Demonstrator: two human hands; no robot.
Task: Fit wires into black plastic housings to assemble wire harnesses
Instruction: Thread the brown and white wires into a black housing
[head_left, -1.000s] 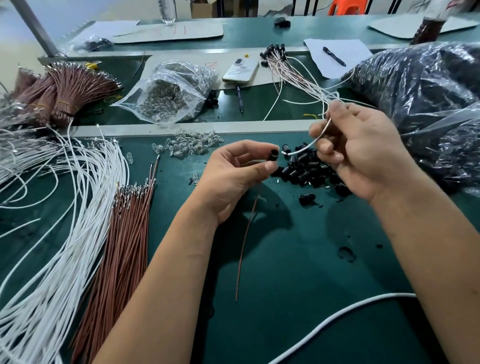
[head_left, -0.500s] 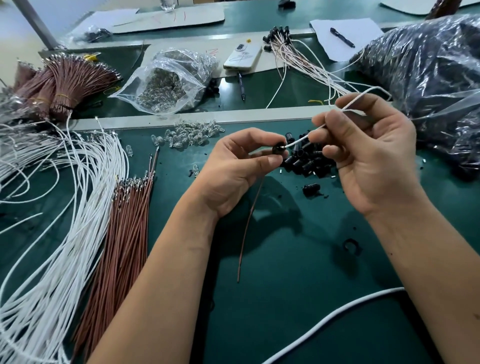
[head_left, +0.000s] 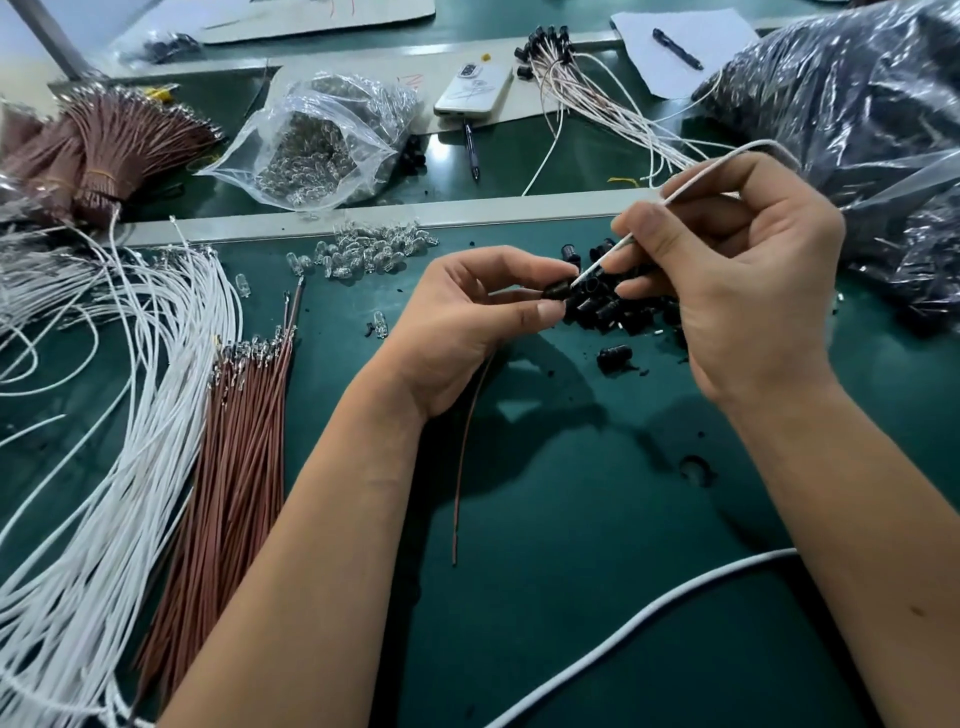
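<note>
Just left of the pile of black housings (head_left: 618, 306) on the green bench (head_left: 571, 519), the left hand (head_left: 467, 322) pinched one black housing (head_left: 558, 290). The right hand (head_left: 737, 280) pinched a white wire (head_left: 691, 179), its tip at that housing's mouth.

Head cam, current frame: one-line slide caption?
Left hand pinches a black housing while the right hand feeds a white wire into it over the green bench.

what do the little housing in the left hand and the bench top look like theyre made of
Housing: looks like black moulded plastic, dull sheen, pinched by the left hand. Bench top: seems a dark green rubbery mat, matte with soft glare; material uncertain.
</note>
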